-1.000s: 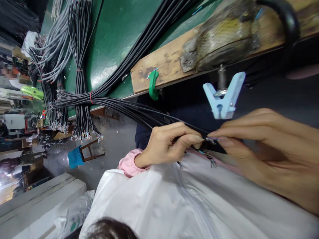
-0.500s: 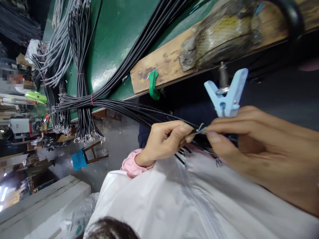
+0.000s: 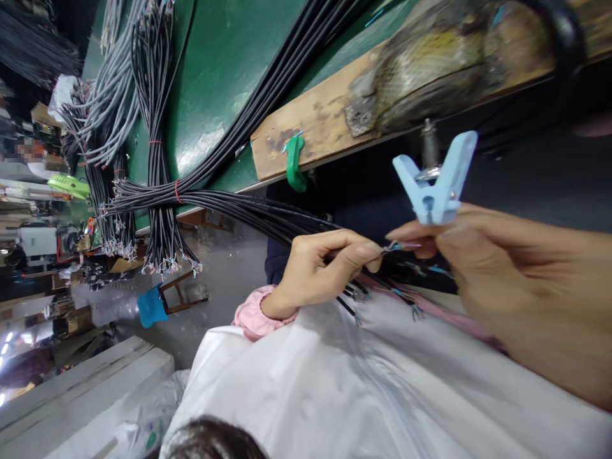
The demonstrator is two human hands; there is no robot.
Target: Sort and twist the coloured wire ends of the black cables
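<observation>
My left hand [image 3: 327, 271], in a pink cuff, pinches one black cable near its stripped end. The thin coloured wires [image 3: 401, 246] of that end stick out to the right past its thumb. My right hand [image 3: 516, 274] is at those wire tips, thumb drawn back and apart from the extended forefinger; I see nothing gripped in it. Just above the right hand is a light blue clip [image 3: 437, 185], beside a metal fitting [image 3: 429, 150]. Other black cables [image 3: 253, 213] run behind my left hand, their stripped ends [image 3: 415, 309] over my lap.
A wooden board [image 3: 310, 137] edges the green table [image 3: 224, 70], with a green clamp [image 3: 295, 162] on it and a tape-wrapped object [image 3: 430, 64] beyond. Tied cable bundles [image 3: 155, 153] hang over the table's edge at left. A blue-seated stool [image 3: 152, 305] stands on the floor.
My right thumb has moved right, off the wires, and the fingers have spread. More of the wire ends shows. My left hand has shifted very slightly right, still pinching the cable.
</observation>
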